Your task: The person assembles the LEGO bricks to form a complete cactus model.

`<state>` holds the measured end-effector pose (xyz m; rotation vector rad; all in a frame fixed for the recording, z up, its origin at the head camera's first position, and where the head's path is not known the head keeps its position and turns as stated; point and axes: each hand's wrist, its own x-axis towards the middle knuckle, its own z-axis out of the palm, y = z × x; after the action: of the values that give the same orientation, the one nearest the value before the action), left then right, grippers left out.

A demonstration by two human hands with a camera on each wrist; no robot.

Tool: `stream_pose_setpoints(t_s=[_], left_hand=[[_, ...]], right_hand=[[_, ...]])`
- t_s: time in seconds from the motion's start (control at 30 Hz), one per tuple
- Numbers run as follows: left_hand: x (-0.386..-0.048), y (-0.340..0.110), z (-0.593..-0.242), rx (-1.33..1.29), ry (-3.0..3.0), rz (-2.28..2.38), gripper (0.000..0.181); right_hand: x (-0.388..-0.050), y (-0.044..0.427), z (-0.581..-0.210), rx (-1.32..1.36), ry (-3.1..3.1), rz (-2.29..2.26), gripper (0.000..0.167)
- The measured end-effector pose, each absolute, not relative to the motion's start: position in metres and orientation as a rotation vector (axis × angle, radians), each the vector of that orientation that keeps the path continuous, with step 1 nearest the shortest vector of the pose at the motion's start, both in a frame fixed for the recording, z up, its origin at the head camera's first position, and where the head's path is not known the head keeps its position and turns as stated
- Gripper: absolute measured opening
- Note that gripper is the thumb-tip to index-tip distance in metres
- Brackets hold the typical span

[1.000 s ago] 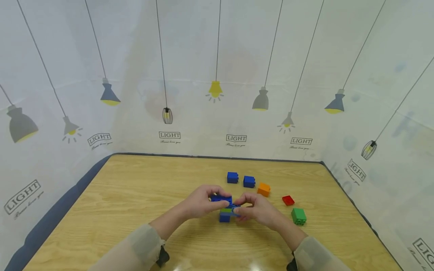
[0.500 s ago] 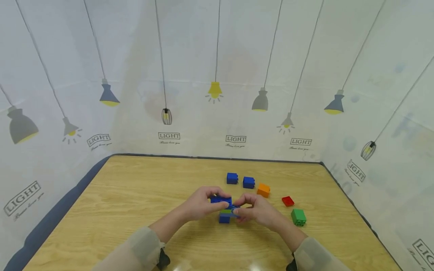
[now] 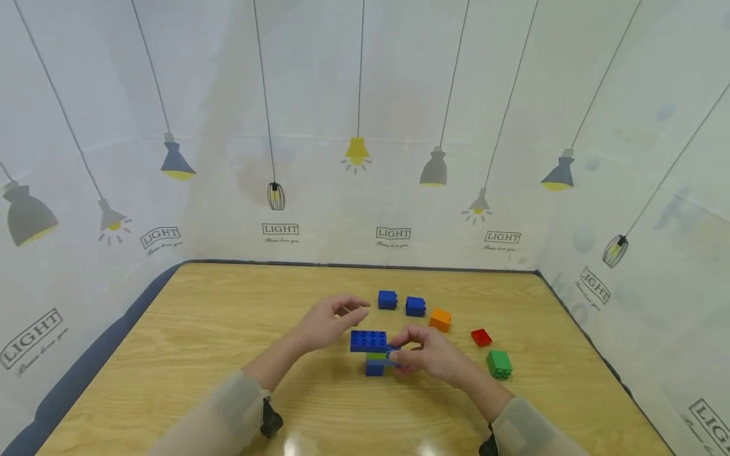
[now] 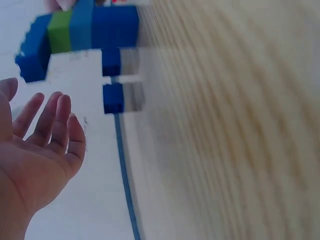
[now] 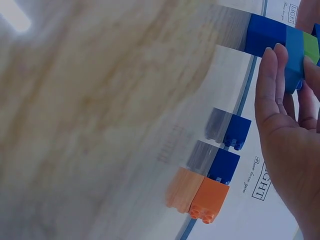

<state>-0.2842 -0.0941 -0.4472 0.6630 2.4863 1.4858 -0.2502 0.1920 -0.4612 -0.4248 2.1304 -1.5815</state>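
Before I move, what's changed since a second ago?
The left hand let go of the blue top brick, shifting up-left in the head view. The right hand still pinches the light-blue brick; loose blue bricks, orange brick, red piece and green brick stayed.

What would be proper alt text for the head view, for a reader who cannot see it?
A person's right hand grips a stack of blue and green bricks standing on a wooden table; the left hand hovers nearby, holding nothing. Behind the stack and to the right lie two blue bricks, an orange brick, a red piece and a green brick.
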Motion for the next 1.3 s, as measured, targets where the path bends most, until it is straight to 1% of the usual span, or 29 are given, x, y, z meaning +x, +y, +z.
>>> stream_pose_setpoints(t_s=[0.27,0.47,0.77,1.0,1.3], left_hand=[[-0.319,-0.097,-0.465,0.572,2.563,1.395,0.042],[-0.339,-0.087,-0.477,0.541,2.577,1.355,0.037],[-0.357,-0.065,-0.484,0.474,2.546,1.348,0.039],[-0.367,-0.053,-0.482,0.465,2.572,1.292,0.051],[-0.375,-0.043,-0.482,0.487,2.596,1.182,0.049]], right_hand=[[-0.251,0.192,-0.459,-0.416,2.113,-1.581,0.027],[-0.251,0.192,-0.460,-0.412,2.105,-1.585,0.028],[-0.251,0.193,-0.461,-0.408,2.093,-1.585,0.028],[-0.252,0.193,-0.461,-0.418,2.103,-1.586,0.027],[-0.252,0.194,-0.461,-0.402,2.090,-1.592,0.028]])
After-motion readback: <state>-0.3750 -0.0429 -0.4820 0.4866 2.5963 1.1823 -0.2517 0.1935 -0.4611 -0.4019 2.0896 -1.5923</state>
